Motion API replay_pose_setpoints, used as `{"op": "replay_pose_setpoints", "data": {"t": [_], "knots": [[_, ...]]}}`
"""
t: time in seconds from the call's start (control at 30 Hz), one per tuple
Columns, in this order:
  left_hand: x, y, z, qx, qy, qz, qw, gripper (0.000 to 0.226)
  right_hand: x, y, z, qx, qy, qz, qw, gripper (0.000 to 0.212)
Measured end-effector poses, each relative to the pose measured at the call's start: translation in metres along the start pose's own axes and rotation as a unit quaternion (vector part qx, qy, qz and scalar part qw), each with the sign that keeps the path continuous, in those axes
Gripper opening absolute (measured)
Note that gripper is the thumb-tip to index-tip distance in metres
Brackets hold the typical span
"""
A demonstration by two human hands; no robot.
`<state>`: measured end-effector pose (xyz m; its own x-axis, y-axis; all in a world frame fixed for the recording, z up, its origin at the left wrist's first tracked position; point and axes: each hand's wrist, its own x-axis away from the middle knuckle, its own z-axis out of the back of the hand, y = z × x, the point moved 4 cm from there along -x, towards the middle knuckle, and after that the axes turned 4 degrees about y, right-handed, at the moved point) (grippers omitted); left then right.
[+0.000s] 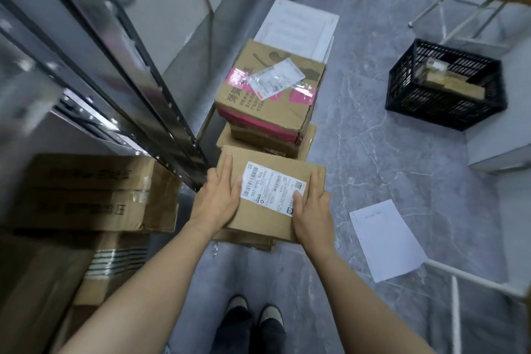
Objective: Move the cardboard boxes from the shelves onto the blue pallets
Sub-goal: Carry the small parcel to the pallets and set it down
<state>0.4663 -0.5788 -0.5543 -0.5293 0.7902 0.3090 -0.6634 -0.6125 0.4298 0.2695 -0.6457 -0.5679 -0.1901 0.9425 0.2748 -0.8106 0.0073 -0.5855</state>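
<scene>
Beside shelf post [165, 121], L hand [218, 201], R hand [311, 208] grip box [260, 220] edges — floor [362, 152] open right.

Shelf boxes [86, 192]: near left.
Box stack [270, 95]: centre, just beyond held box [267, 210].
Crate [442, 86]: far right, seemingly holding parcels.
</scene>
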Motion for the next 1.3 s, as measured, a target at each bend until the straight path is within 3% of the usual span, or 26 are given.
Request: {"op": "replay_pose_setpoints", "data": {"t": [0.33,0.67,0.97,1.3], "knots": [[0.088,0.074,0.106,0.005,0.075,0.028,0.997,0.055,0.038,-0.066,0.135,0.04,0.024,0.08,0.996,0.06],[0.199,0.134,0.182,0.037,0.239,0.097,0.966,0.052,0.084,-0.125,0.241,0.047,0.019,0.251,0.967,0.059],[0.31,0.129,0.226,0.037,0.332,0.172,0.927,0.054,0.16,-0.167,0.269,0.078,-0.011,0.35,0.933,0.058],[0.45,0.081,0.259,0.046,0.419,0.24,0.874,0.053,0.291,-0.209,0.263,0.024,-0.031,0.462,0.886,0.054]]}}
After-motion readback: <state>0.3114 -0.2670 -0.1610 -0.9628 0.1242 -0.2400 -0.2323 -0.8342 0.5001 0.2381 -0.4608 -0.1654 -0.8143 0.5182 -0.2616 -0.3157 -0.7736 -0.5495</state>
